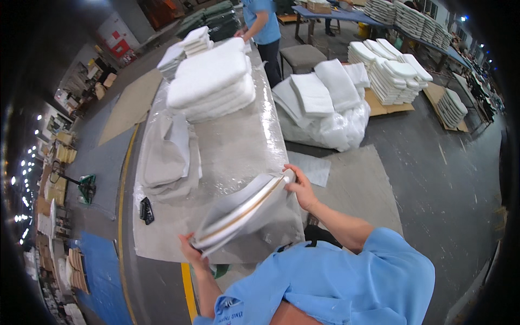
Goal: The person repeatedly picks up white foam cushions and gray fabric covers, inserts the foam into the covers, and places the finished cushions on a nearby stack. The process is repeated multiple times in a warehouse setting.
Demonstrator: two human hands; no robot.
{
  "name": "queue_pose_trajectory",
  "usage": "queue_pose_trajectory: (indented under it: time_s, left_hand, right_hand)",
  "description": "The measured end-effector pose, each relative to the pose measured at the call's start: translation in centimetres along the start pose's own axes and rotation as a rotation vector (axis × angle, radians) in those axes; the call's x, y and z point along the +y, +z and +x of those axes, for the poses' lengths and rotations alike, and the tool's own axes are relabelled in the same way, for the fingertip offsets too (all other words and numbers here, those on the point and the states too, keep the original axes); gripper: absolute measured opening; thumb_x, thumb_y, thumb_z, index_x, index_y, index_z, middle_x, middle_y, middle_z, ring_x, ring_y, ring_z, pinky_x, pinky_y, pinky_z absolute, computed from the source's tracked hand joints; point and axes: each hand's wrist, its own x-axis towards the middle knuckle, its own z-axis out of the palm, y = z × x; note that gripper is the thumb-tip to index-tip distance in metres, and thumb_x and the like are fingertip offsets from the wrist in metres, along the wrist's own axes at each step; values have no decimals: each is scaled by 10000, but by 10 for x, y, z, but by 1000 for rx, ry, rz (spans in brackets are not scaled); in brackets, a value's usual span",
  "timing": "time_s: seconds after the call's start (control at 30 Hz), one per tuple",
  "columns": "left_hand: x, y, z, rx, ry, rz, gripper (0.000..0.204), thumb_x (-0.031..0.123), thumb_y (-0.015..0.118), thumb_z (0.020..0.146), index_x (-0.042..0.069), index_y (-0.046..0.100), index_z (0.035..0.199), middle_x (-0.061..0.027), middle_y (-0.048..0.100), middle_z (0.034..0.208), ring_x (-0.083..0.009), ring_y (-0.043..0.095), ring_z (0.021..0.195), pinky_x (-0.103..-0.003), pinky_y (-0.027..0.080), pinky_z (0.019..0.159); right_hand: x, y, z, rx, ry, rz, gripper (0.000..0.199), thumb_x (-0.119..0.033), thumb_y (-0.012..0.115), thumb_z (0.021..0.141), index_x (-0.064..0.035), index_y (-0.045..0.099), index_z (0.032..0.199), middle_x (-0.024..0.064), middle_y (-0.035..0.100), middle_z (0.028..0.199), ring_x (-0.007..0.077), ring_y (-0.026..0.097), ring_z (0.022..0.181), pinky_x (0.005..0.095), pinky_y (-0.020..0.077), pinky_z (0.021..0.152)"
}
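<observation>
Between my two hands is a grey fabric cover (254, 219) with white padding and a tan strip showing along its long open edge. My left hand (193, 253) grips its lower-left end. My right hand (301, 187) pinches the upper-right end. The cover is tilted over the near end of a plastic-wrapped table (238, 141). Left of it lies a pile of flat grey covers (165, 151). A small black object (146, 210), whose kind I cannot make out, sits by the table's left edge. Farther up is a stack of thick white pads (211, 81).
A co-worker in blue (262, 24) stands at the table's far right side, near a stool (303, 57). Right of the table is a plastic-wrapped bundle of white pads (322, 108). Beyond it, stacked white pads (390, 76) rest on cardboard. A pallet jack (86, 188) stands left.
</observation>
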Motion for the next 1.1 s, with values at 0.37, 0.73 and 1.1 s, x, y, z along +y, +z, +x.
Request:
queue_pose_trajectory:
  time_s: [0.37, 0.73, 1.1]
  left_hand:
    - [-59, 69, -152, -741, 296, 545, 867, 170, 810, 899, -46, 336, 1591, -202, 521, 1520, -287, 504, 1392, -405, 392, 1164]
    - [-44, 229, -30, -522, 188, 517, 721, 154, 635, 988, -17, 316, 1612, -251, 555, 1481, -316, 578, 1333, -393, 441, 1113]
    - [-70, 321, 60, -143, 432, 704, 287, 164, 589, 1023, -45, 730, 1159, -201, 764, 1027, -326, 733, 945, -412, 533, 879]
  right_hand:
    - [-5, 58, 146, -50, 39, 164, 345, -266, 646, 1010, -47, 704, 1270, 24, 690, 1084, 107, 632, 945, 268, 511, 834]
    - [-11, 73, 143, -269, -19, -185, 486, -24, 619, 890, -54, 668, 1373, 31, 675, 1152, 144, 623, 1068, 280, 481, 978]
    - [5, 72, 186, -118, -154, -559, 234, -208, 715, 962, -25, 770, 1097, 98, 707, 1000, 214, 673, 889, 334, 535, 840]
